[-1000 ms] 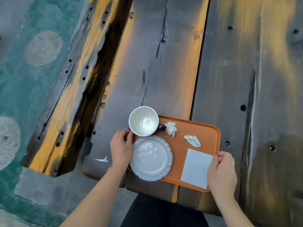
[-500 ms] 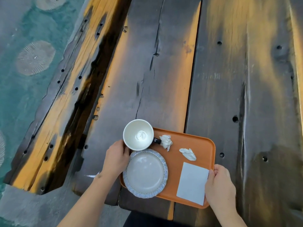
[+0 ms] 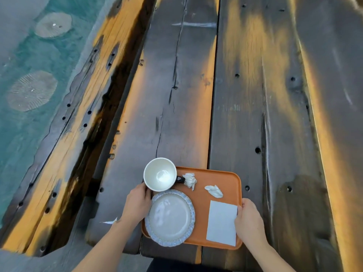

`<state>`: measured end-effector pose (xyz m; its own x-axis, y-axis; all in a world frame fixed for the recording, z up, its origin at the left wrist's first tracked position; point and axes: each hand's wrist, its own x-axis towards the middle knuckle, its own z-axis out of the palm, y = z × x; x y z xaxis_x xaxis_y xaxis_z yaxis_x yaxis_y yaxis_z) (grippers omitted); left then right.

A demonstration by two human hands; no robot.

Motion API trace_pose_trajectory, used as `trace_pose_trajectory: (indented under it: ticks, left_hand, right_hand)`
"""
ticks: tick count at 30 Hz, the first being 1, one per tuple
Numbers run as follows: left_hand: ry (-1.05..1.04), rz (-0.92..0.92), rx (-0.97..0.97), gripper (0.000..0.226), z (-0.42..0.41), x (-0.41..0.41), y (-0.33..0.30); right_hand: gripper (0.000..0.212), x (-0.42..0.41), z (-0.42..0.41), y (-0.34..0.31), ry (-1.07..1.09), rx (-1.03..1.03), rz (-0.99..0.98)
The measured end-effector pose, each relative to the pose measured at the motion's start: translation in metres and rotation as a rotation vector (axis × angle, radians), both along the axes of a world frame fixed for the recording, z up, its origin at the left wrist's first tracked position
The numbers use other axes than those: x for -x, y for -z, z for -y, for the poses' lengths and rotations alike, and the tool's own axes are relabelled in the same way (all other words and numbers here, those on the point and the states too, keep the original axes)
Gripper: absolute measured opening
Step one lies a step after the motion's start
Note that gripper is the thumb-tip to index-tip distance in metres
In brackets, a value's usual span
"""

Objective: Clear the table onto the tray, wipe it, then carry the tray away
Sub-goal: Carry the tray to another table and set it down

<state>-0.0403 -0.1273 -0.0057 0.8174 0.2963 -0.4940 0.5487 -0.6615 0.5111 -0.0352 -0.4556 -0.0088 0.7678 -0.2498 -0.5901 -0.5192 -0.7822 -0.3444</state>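
An orange tray (image 3: pixel 222 177) sits at the near edge of the dark wooden table (image 3: pixel 176 95). On it stand a white cup (image 3: pixel 160 174) with a dark handle, a pale plate (image 3: pixel 170 217) with a blue rim, two crumpled white tissues (image 3: pixel 190 180) (image 3: pixel 214 191) and a flat white napkin (image 3: pixel 221 222). My left hand (image 3: pixel 136 203) grips the tray's left edge beside the cup and plate. My right hand (image 3: pixel 248 220) grips the tray's right edge, thumb on the napkin's side.
A small white scrap (image 3: pixel 110 221) lies on the table left of my left hand. A lower wooden bench (image 3: pixel 74 124) runs along the left, with a teal patterned floor (image 3: pixel 29 65) beyond it. The table's planks stretch far ahead and to the right.
The view has tilted up and the tray with both hands sits lower in frame. Both hands keep their grip on the tray's edges.
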Motion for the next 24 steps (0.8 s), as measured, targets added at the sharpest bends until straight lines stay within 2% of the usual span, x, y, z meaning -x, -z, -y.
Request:
trace_pose_trajectory:
  ticks: [6,14,24]
  left_hand:
    - [-0.073,0.006,0.086,0.014,0.013,0.015,-0.014]
    - [-0.195,0.110,0.222,0.021,0.026,0.012,-0.059]
    - [-0.413,0.173,0.560,0.029,0.032,0.000,-0.121]
  right_hand:
    - [0.024,-0.001,0.006,-0.012,0.067,-0.097,-0.005]
    - [0.010,-0.009,0.011,-0.046,0.177,-0.203,0.138]
    - [0.024,-0.008,0.012,-0.118,0.285,-0.370,0.345]
